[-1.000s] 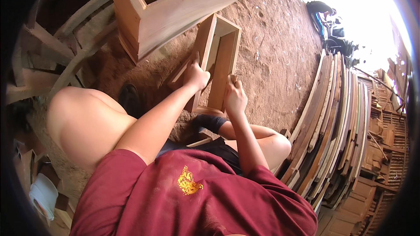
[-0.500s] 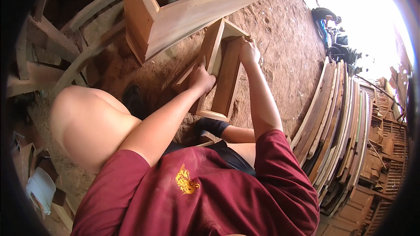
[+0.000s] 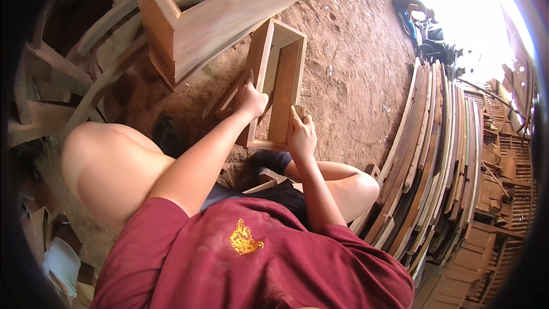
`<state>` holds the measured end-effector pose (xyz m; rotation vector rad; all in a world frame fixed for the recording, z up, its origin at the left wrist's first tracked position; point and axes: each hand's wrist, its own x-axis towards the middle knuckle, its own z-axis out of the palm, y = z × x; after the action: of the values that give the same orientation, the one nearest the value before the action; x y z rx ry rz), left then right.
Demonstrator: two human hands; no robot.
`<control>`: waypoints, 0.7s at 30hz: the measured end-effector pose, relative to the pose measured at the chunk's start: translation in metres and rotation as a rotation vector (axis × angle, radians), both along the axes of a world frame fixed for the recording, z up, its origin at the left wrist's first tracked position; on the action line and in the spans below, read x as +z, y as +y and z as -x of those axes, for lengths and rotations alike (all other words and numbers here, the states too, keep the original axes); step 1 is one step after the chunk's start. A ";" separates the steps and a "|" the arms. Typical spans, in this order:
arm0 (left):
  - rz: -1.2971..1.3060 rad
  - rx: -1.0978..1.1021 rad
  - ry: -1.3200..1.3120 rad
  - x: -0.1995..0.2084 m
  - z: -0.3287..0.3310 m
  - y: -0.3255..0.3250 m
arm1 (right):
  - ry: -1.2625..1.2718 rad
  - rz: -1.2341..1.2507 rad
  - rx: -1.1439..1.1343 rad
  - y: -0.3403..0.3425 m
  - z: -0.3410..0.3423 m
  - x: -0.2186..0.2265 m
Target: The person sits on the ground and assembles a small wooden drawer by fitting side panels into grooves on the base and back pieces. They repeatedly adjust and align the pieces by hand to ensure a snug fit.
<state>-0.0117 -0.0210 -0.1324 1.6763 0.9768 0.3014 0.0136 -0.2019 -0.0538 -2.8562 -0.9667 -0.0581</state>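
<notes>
A shallow wooden box frame, like a drawer, lies tilted in front of me with its long sides running away from me. My left hand is closed around its left side wall, with the thumb stretched along the outside. At the near end of the right wall is my right hand, its fingers pressed together on the top edge. A small tan piece shows at those fingertips; its kind is too small to make out. Part of another wooden piece sticks out beneath the box on its left.
A large wooden cabinet carcass stands at the far left on the dirt floor. Long boards are stacked to my right. Curved timber lies at left, and a motorbike is parked far right.
My right hand has slid toward me along the right wall, from the far corner to the near end. The left hand keeps its hold; the whole view has shifted slightly.
</notes>
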 end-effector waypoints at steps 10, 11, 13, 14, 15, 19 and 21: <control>0.143 -0.168 0.129 0.025 0.005 0.013 | -0.074 0.200 -0.060 0.112 -0.161 -0.015; 0.118 -0.122 0.096 0.028 0.004 0.011 | -0.074 0.214 -0.073 0.120 -0.176 -0.014; 0.075 -0.023 0.043 0.031 0.007 0.005 | -0.094 0.214 -0.061 0.137 -0.191 -0.007; 0.196 -0.144 0.085 0.050 0.009 0.012 | -0.094 0.175 -0.034 0.133 -0.199 -0.010; 0.198 -0.148 0.070 0.045 0.006 0.009 | -0.103 0.164 -0.041 0.121 -0.200 -0.017; 0.159 -0.109 0.080 0.032 0.009 0.012 | -0.098 0.134 0.045 0.097 -0.161 -0.018; 0.125 -0.118 0.104 0.034 0.008 0.013 | -0.123 0.147 0.117 0.056 -0.128 -0.025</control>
<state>-0.0194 -0.0082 -0.0984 1.6402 0.9489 0.0730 0.1416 -0.1454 -0.0791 -2.9512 -1.2077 -0.1598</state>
